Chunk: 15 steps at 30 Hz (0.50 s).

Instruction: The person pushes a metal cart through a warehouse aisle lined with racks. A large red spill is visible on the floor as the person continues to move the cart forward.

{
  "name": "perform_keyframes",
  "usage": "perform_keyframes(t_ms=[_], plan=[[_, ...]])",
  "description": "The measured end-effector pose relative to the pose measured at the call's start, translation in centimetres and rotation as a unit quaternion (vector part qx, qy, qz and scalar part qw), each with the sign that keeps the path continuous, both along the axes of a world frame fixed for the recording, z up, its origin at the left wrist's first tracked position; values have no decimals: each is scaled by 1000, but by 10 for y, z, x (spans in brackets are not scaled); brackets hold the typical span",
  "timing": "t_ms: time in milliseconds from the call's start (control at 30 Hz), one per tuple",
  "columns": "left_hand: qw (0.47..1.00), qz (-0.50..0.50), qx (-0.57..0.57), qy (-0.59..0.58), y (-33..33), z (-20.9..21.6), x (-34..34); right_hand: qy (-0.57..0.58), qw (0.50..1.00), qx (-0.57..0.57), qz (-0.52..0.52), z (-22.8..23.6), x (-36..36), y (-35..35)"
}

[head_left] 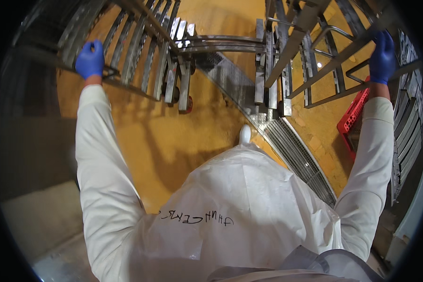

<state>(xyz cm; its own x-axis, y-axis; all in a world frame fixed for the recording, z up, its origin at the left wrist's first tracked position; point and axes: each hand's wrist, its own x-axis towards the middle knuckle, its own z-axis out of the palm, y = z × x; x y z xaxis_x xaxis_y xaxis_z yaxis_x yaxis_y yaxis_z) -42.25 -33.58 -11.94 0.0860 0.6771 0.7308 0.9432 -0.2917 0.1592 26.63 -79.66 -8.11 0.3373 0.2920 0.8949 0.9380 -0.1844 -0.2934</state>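
Note:
Both my arms, in white sleeves, reach forward and apart. My left hand (90, 59), in a blue glove, is closed around an upright bar on the left side of a wheeled metal rack (148, 51). At the far right, my right hand (383, 58), also gloved in blue, is closed around a bar of the right-hand metal framework (315, 66). Its fingers are partly turned away from view. Two curved crossbars (223, 43) run between the left and right frames. A red-hubbed caster (189, 104) shows under the left frame.
A metal drain grate (296, 155) cuts diagonally across the yellow-brown floor (131, 136). Beside my right forearm lies a red plastic crate (353, 115), with stacked metal slats (409, 127) behind it. The toe of a white boot (245, 134) shows below my white apron (239, 188).

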Motion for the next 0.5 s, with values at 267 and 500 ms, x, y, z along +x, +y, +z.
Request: perform_keyframes(t_ms=[267,500], plan=[[997,49,-45,37,-167,49,47,176,972,-127,-91,56,9,-147],[1000,16,13,-12,-53,-62,12,223,973,-54,5,-53,-15,-43]])
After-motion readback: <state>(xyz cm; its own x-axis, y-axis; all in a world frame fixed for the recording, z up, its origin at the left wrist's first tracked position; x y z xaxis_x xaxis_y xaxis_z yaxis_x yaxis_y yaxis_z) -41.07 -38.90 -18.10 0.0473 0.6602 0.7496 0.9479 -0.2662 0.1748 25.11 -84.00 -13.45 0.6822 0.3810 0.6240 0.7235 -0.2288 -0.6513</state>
